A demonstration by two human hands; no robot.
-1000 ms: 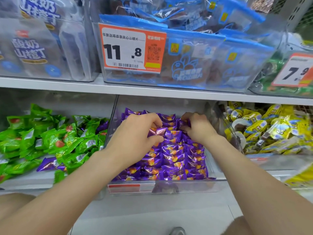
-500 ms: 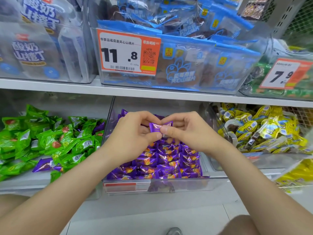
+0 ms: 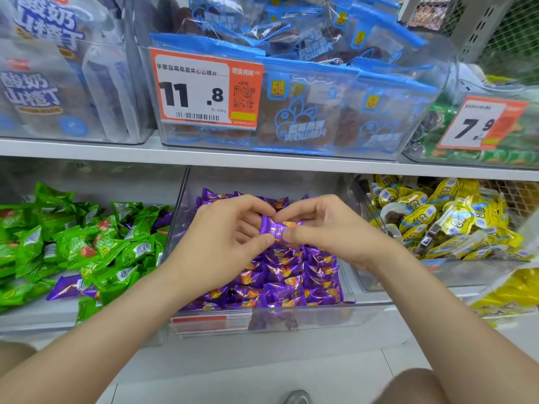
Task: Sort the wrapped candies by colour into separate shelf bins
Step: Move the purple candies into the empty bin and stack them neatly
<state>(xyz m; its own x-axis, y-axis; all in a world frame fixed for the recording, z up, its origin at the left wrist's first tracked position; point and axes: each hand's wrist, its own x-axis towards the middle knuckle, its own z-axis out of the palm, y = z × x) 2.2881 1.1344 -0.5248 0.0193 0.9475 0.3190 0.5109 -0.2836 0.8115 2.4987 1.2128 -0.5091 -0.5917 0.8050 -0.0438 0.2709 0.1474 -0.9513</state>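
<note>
Both my hands hold one purple wrapped candy [image 3: 278, 228] above the middle clear bin [image 3: 291, 319], which is full of purple candies [image 3: 291, 275]. My left hand [image 3: 224, 243] pinches its left end between thumb and fingers. My right hand [image 3: 329, 228] pinches its right side. To the left, the green candies [image 3: 73, 243] fill another bin, with a stray purple candy [image 3: 70, 287] lying among them near the front and another purple one [image 3: 163, 220] at the pile's right edge. The right bin holds yellow candies [image 3: 449, 223].
The upper shelf [image 3: 262, 158] carries clear bins of blue snack bags [image 3: 335, 112] with orange price tags [image 3: 204, 91]. A loose yellow packet [image 3: 507, 293] lies at the lower right. A red label strip [image 3: 201, 320] fronts the purple bin. My knees and a shoe tip show below.
My hands rose out of the purple pile and came together, lifting one purple candy pinched between them. Since half a second ago they have hardly moved.
</note>
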